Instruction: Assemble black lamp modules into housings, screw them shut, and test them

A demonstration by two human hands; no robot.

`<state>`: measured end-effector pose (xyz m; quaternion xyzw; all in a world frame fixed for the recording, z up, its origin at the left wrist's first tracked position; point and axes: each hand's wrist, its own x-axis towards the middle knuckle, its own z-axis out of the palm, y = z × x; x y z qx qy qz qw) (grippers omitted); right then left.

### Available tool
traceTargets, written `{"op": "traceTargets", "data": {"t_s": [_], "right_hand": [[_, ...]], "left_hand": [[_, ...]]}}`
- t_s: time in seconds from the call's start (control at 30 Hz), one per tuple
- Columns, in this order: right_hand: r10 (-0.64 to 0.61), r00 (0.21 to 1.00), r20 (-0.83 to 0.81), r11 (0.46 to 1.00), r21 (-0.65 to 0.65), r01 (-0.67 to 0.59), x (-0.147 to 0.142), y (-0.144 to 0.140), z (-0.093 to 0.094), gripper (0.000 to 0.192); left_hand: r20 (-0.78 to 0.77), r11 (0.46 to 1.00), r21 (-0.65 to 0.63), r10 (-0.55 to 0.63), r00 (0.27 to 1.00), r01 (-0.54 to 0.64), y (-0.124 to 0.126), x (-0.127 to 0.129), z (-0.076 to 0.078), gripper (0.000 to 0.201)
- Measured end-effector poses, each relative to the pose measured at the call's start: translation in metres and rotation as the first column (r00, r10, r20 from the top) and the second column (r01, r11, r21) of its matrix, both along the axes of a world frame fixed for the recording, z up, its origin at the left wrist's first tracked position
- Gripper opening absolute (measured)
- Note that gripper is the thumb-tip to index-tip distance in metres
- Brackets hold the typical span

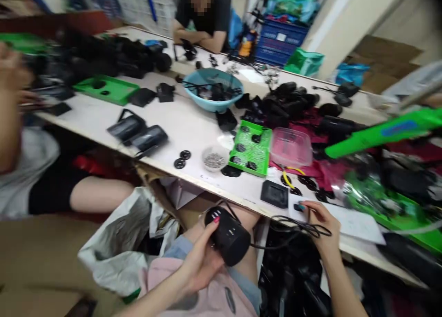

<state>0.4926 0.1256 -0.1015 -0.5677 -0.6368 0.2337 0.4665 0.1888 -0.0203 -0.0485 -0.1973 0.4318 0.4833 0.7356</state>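
**Black housing held below a crowded bench edge**

A black cylindrical housing (228, 238) was gripped in the left hand (200, 262), over the lap, below the table edge (193, 181). Its black cord (293, 225) was pinched by the right hand (319, 225) at that edge. Close by were noted a green tray (251, 147), a clear tub (292, 146), a screw dish (214, 159) and a blue bowl (213, 89) (blurred). Bare tabletop lay only left of centre.

Both arms are being shown bare to the elbow, with no sleeves, watch or bracelets being seen. Red polish is being worn on the nails of the left hand (202, 257); the nails of the right hand (322, 225) are appearing teal, though blur is limiting certainty. A pale pink top and light blue denim shorts are being worn.
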Motion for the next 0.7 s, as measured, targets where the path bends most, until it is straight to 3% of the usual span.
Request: {"op": "traceTargets", "data": {"t_s": [0.27, 0.4, 0.7], "right_hand": [[-0.033, 0.997, 0.065, 0.998, -0.056, 0.036, 0.004, -0.009, 0.002, 0.032], [-0.031, 0.996, 0.079, 0.995, -0.095, 0.039, 0.008, -0.009, 0.002, 0.038], [-0.027, 0.998, 0.063, 0.993, -0.113, 0.034, 0.005, -0.010, 0.006, 0.045]], "left_hand": [[0.210, 0.991, 0.075, -0.121, 0.970, 0.107, -0.030, 0.012, -0.016, 0.047], [0.181, 0.993, 0.057, -0.114, 0.977, 0.105, -0.040, 0.018, -0.018, 0.045], [0.182, 0.961, 0.254, -0.164, 0.970, 0.115, -0.053, 0.027, -0.025, 0.049]]}}
